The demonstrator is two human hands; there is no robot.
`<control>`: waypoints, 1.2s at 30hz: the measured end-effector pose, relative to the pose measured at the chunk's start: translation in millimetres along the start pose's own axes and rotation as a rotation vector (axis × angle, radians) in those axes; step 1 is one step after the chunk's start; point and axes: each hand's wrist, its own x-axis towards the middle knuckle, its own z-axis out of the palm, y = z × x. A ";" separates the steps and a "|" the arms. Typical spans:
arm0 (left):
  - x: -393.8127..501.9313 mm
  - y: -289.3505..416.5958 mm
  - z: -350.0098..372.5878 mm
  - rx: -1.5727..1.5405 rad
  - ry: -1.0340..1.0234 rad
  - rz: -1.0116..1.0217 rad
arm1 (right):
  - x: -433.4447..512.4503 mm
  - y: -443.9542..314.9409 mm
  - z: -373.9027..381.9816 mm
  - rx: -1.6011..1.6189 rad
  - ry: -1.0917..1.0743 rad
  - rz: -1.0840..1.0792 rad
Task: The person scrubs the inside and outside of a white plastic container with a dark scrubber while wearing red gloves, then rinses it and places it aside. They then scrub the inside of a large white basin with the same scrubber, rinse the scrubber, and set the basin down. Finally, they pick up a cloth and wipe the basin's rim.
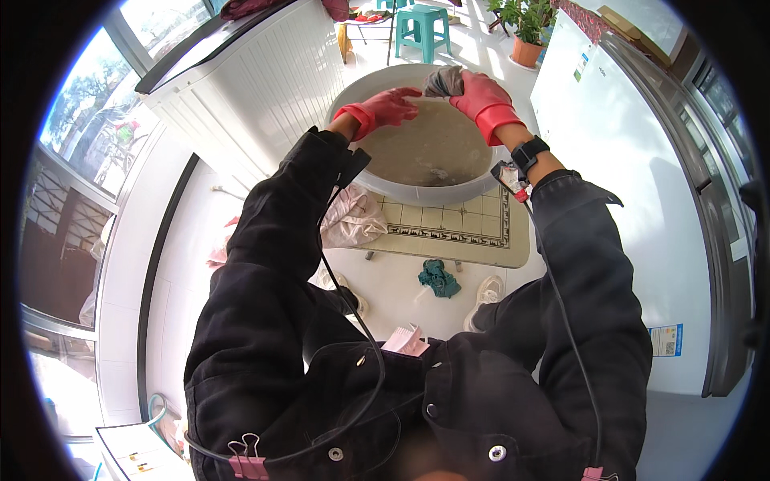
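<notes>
In a red rubber glove, my right hand [481, 99] grips a bunched grey cloth [444, 82] over the far side of a large white basin [415, 193]. My left hand [390, 109], gloved the same way, is over the basin's left part, its fingers apart and pointing at the cloth. Nothing shows in it. Murky greyish water [421, 144] with a little foam fills the basin. Under it is a low tiled-pattern table [457, 225] with a dark printed border.
A pale pink cloth or bag [355, 216] lies at the table's left. On the floor between my shoes is a crumpled teal cloth [439, 278]. A white ribbed appliance [264, 78] stands left, a white refrigerator [613, 180] right. Beyond are a teal stool [423, 30] and potted plant [527, 51].
</notes>
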 end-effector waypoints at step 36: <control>39.4 -3.0 9.4 -0.550 0.697 0.119 | -24.7 -17.7 20.4 1.047 0.182 0.150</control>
